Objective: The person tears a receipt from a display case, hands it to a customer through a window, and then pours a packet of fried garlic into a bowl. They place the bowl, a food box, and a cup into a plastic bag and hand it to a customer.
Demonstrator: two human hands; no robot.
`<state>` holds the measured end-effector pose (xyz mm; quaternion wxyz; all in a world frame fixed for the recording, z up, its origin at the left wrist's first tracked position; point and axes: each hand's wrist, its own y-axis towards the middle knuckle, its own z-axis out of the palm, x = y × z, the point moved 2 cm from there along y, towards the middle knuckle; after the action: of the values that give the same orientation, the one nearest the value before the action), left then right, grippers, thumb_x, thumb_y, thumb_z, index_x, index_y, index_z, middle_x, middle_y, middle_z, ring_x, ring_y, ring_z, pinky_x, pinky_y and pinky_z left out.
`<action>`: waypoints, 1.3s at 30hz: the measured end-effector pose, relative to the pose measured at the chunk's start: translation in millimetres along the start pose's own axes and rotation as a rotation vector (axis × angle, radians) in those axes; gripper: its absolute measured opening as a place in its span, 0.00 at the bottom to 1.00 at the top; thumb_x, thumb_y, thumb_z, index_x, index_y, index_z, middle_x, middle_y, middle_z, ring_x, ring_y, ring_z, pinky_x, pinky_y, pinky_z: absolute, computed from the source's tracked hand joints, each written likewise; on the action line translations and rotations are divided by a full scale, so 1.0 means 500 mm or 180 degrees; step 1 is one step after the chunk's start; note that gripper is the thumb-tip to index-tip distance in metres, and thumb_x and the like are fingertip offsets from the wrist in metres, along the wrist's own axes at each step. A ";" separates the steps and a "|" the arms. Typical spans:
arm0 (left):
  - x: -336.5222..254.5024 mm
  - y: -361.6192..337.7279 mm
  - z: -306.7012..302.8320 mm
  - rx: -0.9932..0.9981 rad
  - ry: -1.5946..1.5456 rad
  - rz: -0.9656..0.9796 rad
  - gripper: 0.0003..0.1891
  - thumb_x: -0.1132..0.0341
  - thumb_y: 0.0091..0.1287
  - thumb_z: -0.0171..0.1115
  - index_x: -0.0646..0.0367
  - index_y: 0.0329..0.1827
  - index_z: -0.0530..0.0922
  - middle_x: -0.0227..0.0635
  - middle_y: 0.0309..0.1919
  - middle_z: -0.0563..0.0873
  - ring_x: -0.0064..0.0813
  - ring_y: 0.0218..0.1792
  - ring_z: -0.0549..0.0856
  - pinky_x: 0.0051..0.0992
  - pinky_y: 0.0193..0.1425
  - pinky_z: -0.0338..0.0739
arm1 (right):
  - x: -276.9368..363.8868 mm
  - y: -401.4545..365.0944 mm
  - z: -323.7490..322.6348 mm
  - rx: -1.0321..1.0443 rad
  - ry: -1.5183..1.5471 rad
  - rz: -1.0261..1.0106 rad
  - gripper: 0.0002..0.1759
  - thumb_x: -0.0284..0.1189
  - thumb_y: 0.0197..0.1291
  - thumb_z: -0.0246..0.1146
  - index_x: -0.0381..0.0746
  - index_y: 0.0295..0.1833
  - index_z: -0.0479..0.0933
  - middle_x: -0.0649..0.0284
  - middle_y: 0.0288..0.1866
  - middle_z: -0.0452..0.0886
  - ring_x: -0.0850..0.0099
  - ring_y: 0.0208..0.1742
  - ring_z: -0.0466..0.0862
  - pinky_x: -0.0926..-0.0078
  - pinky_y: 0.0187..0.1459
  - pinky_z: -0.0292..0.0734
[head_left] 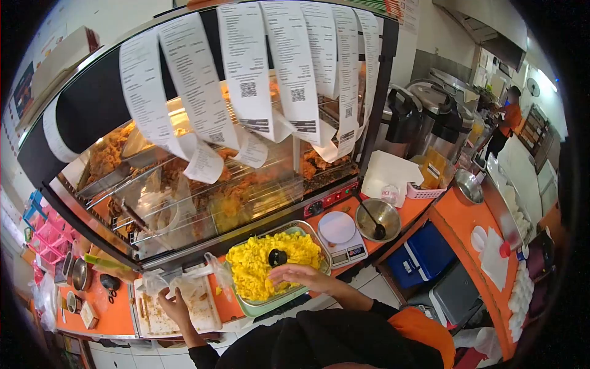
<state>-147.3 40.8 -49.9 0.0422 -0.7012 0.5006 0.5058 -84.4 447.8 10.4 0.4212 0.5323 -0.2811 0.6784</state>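
My right hand (301,277) is over the near side of a tray (327,265) of yellow scrambled-looking food (252,261), its fingers stretched out flat. A round black thing (277,257) rests in the food just beyond those fingertips. On the left, my left hand (174,305) hovers at a stained white cutting board (206,310), fingers apart and curved. A clear plastic bag (155,282) lies beside its fingertips, and another clear bag (218,270) sits between the board and the tray.
A heated glass cabinet (246,212) with hanging receipts (246,67) stands behind the counter. Right of the tray are a scale (351,251) and a metal bowl (387,215) with a black ladle. Scissors (111,296) lie at left. Another person (510,117) stands far right.
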 end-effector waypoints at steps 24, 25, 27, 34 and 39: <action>-0.342 0.040 0.011 -0.0256 -0.0506 0.1015 0.10 0.67 0.66 0.62 0.60 0.46 0.75 0.32 0.42 0.78 0.24 0.35 0.77 0.23 0.36 0.70 | 0.450 0.018 -0.425 -0.3401 -0.1399 -0.2985 0.23 0.35 0.66 0.52 0.36 0.63 0.66 0.58 0.54 0.75 0.68 0.59 0.73 0.71 0.65 0.62; -0.343 0.038 0.015 -0.0235 -0.0574 0.1042 0.10 0.68 0.66 0.62 0.60 0.46 0.75 0.32 0.42 0.78 0.24 0.35 0.76 0.23 0.36 0.70 | 0.461 0.031 -0.446 -0.3172 -0.1297 -0.2946 0.24 0.35 0.65 0.53 0.35 0.63 0.66 0.58 0.55 0.75 0.68 0.60 0.72 0.71 0.66 0.60; -0.351 0.034 0.018 -0.0177 -0.0490 0.1045 0.09 0.68 0.66 0.61 0.60 0.46 0.75 0.32 0.42 0.78 0.24 0.35 0.76 0.22 0.35 0.69 | 0.471 0.057 -0.479 -0.2693 -0.1106 -0.2897 0.27 0.35 0.62 0.55 0.35 0.64 0.65 0.57 0.58 0.73 0.68 0.61 0.71 0.71 0.67 0.57; -0.393 0.001 0.027 0.0077 -0.0860 0.1097 0.08 0.70 0.66 0.61 0.60 0.45 0.74 0.33 0.43 0.76 0.24 0.35 0.76 0.24 0.39 0.69 | 0.486 -0.013 -0.405 -0.2361 -0.1167 -0.2295 0.18 0.29 0.61 0.59 0.34 0.55 0.73 0.62 0.50 0.80 0.77 0.54 0.76 0.79 0.59 0.64; -0.558 -0.022 0.044 0.0469 -0.1268 0.1742 0.07 0.73 0.65 0.60 0.61 0.43 0.74 0.35 0.42 0.76 0.23 0.35 0.76 0.23 0.40 0.70 | 0.508 -0.071 -0.356 -0.2671 -0.1071 -0.2244 0.16 0.33 0.63 0.64 0.32 0.48 0.77 0.63 0.38 0.83 0.82 0.39 0.80 0.85 0.42 0.73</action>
<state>-150.1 242.7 143.9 0.0524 -0.4236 0.6872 0.5878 -159.8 681.9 202.6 0.7467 0.4818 -0.3949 0.2333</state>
